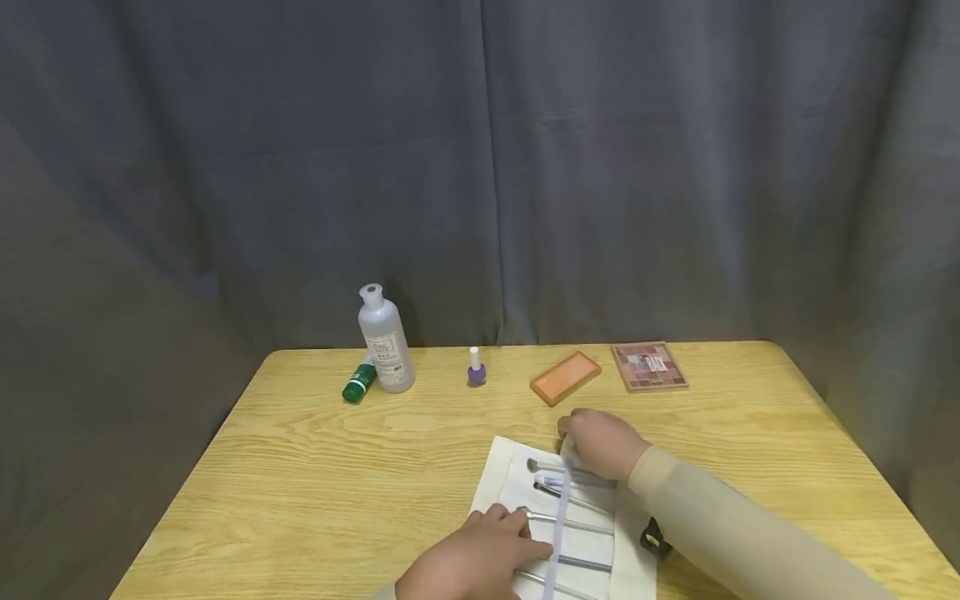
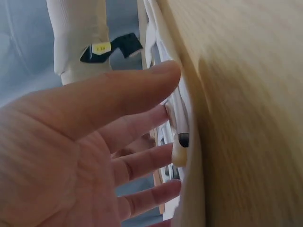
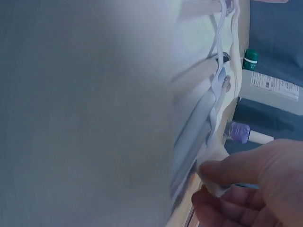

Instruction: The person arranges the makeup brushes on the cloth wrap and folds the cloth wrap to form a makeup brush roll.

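A cream cloth brush roll [image 1: 489, 479] lies unrolled at the front of the table, with several makeup brushes [image 1: 577, 525] side by side under a pale strap [image 1: 559, 525]. My left hand [image 1: 480, 560] rests on its near left part, fingers loosely extended over the brushes. In the left wrist view, the left fingers [image 2: 147, 158] reach the cloth beside a dark brush tip [image 2: 183, 139] without curling round anything. At the far right corner my right hand [image 1: 602, 444] pinches the cloth edge. The right wrist view shows thumb and fingers on that raised corner [image 3: 215, 158].
Along the back stand a clear bottle [image 1: 387, 350], a purple nail polish [image 1: 476, 371], an orange case [image 1: 566, 379] and an eyeshadow palette [image 1: 649, 367]. A green tube [image 1: 360, 382] lies beside the bottle. Under my right forearm shows a black object [image 1: 655, 540]. A dark curtain [image 1: 480, 167] hangs behind.
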Available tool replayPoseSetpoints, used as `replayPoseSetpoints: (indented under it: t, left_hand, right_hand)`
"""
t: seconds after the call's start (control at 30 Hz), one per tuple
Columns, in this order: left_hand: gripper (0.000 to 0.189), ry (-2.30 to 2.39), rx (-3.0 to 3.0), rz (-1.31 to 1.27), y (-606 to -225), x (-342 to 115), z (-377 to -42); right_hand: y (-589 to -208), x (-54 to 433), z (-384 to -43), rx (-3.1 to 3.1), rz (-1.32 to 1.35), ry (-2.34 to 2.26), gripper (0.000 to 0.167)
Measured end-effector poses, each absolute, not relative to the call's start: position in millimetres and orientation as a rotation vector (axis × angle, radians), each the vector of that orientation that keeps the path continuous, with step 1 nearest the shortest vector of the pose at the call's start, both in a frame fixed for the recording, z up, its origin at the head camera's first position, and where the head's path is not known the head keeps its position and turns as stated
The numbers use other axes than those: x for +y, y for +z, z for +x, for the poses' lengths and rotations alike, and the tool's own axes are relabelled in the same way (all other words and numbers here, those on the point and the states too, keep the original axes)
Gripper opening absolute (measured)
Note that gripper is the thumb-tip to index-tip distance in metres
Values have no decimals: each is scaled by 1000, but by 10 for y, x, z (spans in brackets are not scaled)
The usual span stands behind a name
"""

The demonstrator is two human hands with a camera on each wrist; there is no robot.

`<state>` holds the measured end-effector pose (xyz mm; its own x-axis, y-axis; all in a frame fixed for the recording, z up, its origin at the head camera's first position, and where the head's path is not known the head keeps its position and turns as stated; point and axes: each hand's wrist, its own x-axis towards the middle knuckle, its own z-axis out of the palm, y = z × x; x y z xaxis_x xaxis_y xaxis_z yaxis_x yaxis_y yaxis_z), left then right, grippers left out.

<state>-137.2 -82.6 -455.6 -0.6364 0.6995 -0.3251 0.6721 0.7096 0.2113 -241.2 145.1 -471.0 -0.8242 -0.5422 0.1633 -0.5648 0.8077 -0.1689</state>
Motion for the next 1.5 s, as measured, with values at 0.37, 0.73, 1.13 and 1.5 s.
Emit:
replayPoseSetpoints:
  t: [0.37,0.73,1.13,1.5]
  left_hand:
    - [67,175,2540,974,-4649,-783,-1380]
    - [73,177,2571,909,-4638,-879,-1321]
    - [31,315,2621,858,-4649,-868,-1271]
    - [11,612,2664,901,-4603,-1053,-1510]
  right_hand:
    - [-4547,1696,-1735,-2898,911,566,23]
    - [-4796,2090,-1091,-3140,1086,744,60]
    - [-4834,2080,-1120,-3103,1013,748,29]
    - [-4795,2196,-1338,-2982,923,1094,15]
